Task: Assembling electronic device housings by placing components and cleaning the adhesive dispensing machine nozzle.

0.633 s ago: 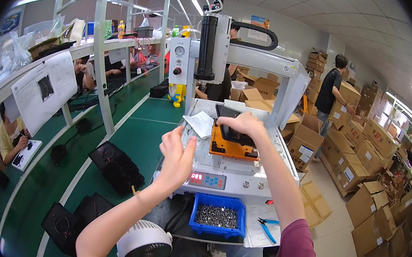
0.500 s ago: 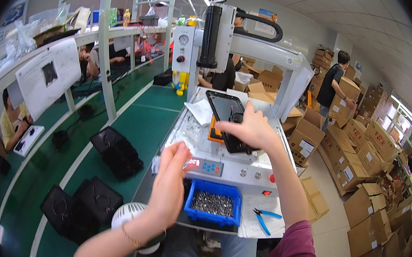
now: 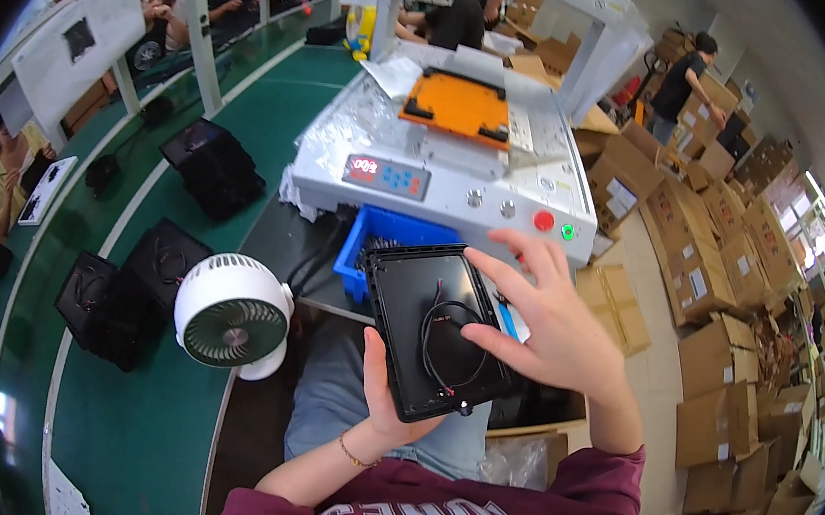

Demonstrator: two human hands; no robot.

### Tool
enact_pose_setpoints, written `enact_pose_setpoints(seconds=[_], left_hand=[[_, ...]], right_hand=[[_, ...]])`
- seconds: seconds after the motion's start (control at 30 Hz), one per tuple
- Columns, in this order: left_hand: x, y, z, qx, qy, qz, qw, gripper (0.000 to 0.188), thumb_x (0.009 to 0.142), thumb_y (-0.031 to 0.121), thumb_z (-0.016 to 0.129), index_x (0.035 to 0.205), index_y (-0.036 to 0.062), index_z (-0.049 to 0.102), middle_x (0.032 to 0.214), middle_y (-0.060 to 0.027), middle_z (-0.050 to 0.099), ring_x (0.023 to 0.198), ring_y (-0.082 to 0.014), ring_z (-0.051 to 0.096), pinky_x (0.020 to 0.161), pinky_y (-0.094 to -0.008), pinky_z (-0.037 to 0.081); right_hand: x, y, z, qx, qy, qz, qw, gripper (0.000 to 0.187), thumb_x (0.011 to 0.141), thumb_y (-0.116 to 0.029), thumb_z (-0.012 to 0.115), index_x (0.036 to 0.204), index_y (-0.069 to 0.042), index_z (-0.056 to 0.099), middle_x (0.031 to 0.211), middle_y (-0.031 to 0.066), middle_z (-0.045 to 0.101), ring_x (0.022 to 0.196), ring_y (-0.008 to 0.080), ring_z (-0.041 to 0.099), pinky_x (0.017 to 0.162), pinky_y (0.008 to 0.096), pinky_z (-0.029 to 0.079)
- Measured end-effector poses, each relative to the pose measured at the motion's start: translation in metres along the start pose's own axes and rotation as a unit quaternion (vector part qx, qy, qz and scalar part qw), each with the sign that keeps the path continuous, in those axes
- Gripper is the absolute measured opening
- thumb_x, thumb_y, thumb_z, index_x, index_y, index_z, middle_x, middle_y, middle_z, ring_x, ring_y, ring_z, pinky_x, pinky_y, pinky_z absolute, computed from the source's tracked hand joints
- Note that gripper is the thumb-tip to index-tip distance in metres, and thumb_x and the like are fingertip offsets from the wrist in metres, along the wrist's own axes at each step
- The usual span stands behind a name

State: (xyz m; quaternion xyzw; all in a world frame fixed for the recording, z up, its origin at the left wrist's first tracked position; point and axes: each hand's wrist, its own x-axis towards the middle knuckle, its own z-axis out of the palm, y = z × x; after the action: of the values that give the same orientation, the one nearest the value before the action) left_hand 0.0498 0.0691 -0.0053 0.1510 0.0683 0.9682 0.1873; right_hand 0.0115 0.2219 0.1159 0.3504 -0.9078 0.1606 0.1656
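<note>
A black rectangular plastic housing [image 3: 409,323] with a raised rim is tilted above my lap. Coiled thin wires [image 3: 429,351] lie inside it. My left hand [image 3: 387,401] grips its lower left, thumb up along the side and the other fingers hidden underneath. Over its right edge, my right hand [image 3: 545,319] has its fingers spread, the thumb above the wires; whether it touches the housing I cannot tell. Behind, an orange fixture plate [image 3: 457,109] with black corner blocks sits bare on the white machine bed [image 3: 321,156].
A blue bin [image 3: 350,254] of small metal parts is partly hidden behind the housing. A white fan [image 3: 235,316] stands left, near stacked black housings [image 3: 212,168] on the green conveyor [image 3: 149,426]. Cardboard boxes [image 3: 717,376] fill the right side, where another person [image 3: 681,83] stands.
The black housing has come off the orange fixture and toward my lap. My left hand has taken hold of it. The view has tilted down, showing more of the fan.
</note>
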Motion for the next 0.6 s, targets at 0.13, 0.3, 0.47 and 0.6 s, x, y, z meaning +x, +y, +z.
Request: enact_pose_setpoints(seconds=[0.13, 0.3, 0.47, 0.6], left_hand=[[-0.011, -0.01, -0.006, -0.027, 0.008, -0.061, 0.998, 0.08, 0.088, 0.07, 0.019, 0.14, 0.0109, 0.032, 0.138, -0.0116, 0.041, 0.126, -0.0267, 0.043, 0.104, -0.046, 0.035], [-0.014, -0.01, -0.011, -0.018, 0.007, -0.15, 0.989, 0.079, 0.089, 0.068, 0.019, 0.144, 0.011, 0.019, 0.142, -0.0175, 0.035, 0.128, -0.0342, 0.04, 0.104, -0.0497, 0.035], [-0.013, 0.005, -0.012, -0.019, -0.015, -0.155, 0.988, 0.077, 0.092, 0.063, 0.02, 0.144, 0.0061, 0.018, 0.139, -0.023, 0.034, 0.124, -0.0367, 0.043, 0.103, -0.0493, 0.036], [-0.019, 0.024, -0.007, 0.166, -0.007, -0.115, 0.979, 0.077, 0.092, 0.057, 0.033, 0.143, 0.0014, 0.017, 0.141, -0.0204, 0.032, 0.129, -0.0287, 0.039, 0.106, -0.0412, 0.033]], right_hand=[[-0.001, 0.017, 0.008, 0.081, -0.108, -0.134, 0.982, 0.045, 0.071, -0.015, 0.072, 0.114, -0.012, 0.06, 0.116, 0.004, 0.054, 0.106, 0.0282, 0.045, 0.093, 0.0391, 0.038], [-0.002, 0.03, 0.031, 0.087, -0.146, -0.2, 0.965, 0.021, 0.077, -0.011, 0.062, 0.099, -0.012, 0.063, 0.096, 0.0015, 0.056, 0.1, 0.0238, 0.052, 0.089, 0.0363, 0.041], [0.016, 0.021, 0.002, 0.112, -0.243, -0.155, 0.951, 0.022, 0.077, -0.006, 0.061, 0.097, -0.013, 0.064, 0.093, 0.0008, 0.056, 0.079, 0.022, 0.055, 0.064, 0.0309, 0.047], [0.021, 0.0, -0.037, 0.115, -0.315, -0.118, 0.935, 0.036, 0.073, -0.001, 0.063, 0.108, -0.01, 0.065, 0.085, 0.0039, 0.056, 0.069, 0.0206, 0.058, 0.058, 0.0293, 0.048]])
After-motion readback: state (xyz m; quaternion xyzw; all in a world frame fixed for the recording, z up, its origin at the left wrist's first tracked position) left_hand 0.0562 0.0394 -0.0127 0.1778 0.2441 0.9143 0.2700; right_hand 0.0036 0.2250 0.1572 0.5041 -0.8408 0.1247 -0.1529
